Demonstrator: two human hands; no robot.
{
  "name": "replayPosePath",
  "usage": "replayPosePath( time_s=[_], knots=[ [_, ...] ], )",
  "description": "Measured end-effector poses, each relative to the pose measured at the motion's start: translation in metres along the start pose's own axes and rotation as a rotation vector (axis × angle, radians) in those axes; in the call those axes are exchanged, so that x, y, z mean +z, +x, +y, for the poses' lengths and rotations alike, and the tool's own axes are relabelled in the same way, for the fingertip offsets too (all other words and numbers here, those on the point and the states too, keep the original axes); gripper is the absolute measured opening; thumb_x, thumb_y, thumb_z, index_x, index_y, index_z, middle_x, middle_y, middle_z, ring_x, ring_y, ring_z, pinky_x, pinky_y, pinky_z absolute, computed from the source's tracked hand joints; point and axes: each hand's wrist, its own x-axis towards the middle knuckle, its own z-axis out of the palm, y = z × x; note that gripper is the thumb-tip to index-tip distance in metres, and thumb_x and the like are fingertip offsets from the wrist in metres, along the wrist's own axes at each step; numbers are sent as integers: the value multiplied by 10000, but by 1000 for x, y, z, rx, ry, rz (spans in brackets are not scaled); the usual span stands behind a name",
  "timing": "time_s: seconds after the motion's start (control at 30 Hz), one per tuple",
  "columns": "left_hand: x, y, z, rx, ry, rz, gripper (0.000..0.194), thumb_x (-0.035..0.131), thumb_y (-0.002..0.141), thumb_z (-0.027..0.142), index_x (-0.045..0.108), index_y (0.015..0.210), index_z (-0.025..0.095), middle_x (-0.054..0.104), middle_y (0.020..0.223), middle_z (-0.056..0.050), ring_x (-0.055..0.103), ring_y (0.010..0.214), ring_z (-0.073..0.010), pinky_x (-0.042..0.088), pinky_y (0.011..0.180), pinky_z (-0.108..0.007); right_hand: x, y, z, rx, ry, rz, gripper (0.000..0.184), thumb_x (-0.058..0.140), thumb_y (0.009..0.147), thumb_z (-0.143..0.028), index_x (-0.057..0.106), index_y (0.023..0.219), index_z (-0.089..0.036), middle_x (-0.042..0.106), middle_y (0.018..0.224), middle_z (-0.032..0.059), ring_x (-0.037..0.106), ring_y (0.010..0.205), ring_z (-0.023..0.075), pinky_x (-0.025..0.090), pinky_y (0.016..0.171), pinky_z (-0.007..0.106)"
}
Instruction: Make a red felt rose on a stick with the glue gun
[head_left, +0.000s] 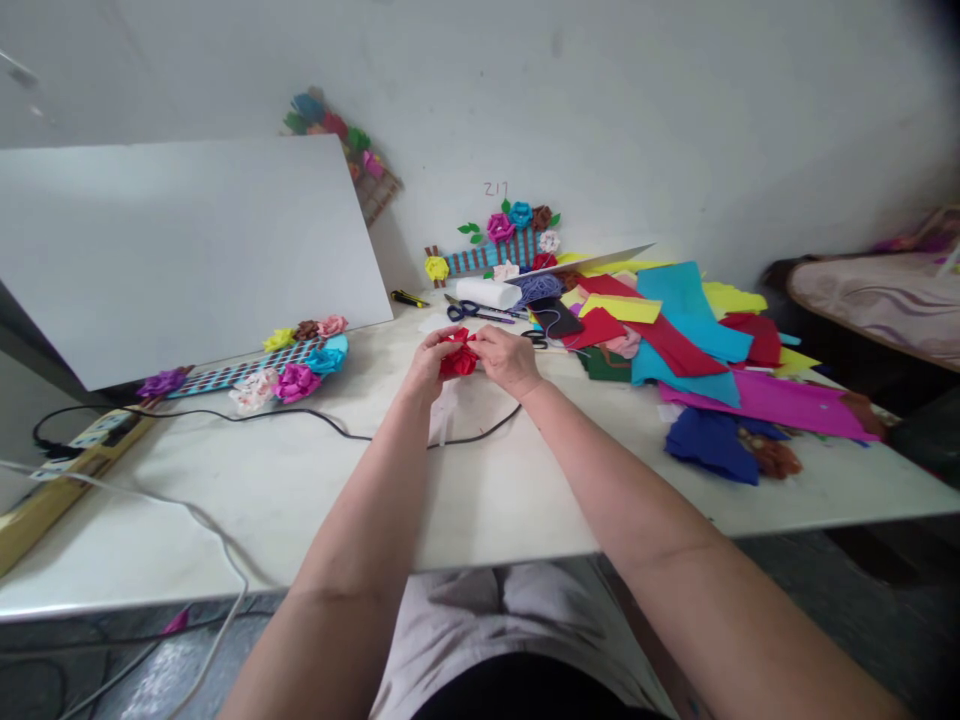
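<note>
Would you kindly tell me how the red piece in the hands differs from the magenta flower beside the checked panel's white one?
The red piece is held by the left hand and right hand, while the magenta flower sits along the checked panel, untouched. Hands partly cover the red piece; no hand hides the magenta flower. The red piece is bright red, the magenta flower purplish pink. Both look crumpled.

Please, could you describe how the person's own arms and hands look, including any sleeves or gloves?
The left hand and right hand wear no gloves. The left arm and right arm are bare to the picture's edge: no sleeve, watch or bracelet shows. Whether rings are worn cannot be told.
</note>
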Motion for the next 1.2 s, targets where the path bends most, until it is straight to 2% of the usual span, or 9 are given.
replayPosePath(
  time_s=[0.43,0.57,0.73,0.83,1.0,1.2],
  knots=[
    [1,-3,4,19,-13,21,502,713,540,131,609,1030,162,677,784,-15,615,567,-138,534,554,-287,2,0,1,66,81,-5,269,493,911,-182,754,900,-246,703,956,29,608,879,145,400,640,240],
    [1,-2,4,17,-1,42,650,743,538,143,565,1163,162,667,750,-9,610,553,-141,532,550,-286,2,1,1,94,117,0,282,516,872,-131,761,922,-261,710,982,17,619,896,138,427,665,228],
    [5,-3,6,-15,-25,102,796,750,580,168,462,1322,205,667,797,1,630,598,-145,528,558,-267,1,1,2,121,140,6,274,520,885,-163,767,956,-260,716,1008,20,629,883,137,437,671,225],
    [6,-3,7,-82,-76,160,695,686,657,215,459,1313,191,671,794,-5,629,594,-149,511,530,-255,1,1,2,123,160,0,260,523,899,-198,767,968,-258,719,1010,24,632,886,140,443,682,225],
    [2,-5,6,-176,-104,39,380,612,718,278,621,1063,119,663,701,-40,626,565,-165,517,510,-272,1,0,3,161,160,-17,265,520,908,-219,761,1008,-265,716,1010,25,640,872,140,448,681,228],
    [-2,-5,4,-204,-135,-18,296,644,717,271,644,976,127,680,725,-58,638,579,-173,542,515,-290,0,-1,5,174,162,-50,279,526,888,-194,759,1020,-275,714,1039,22,648,889,151,456,693,237]
  ],
)
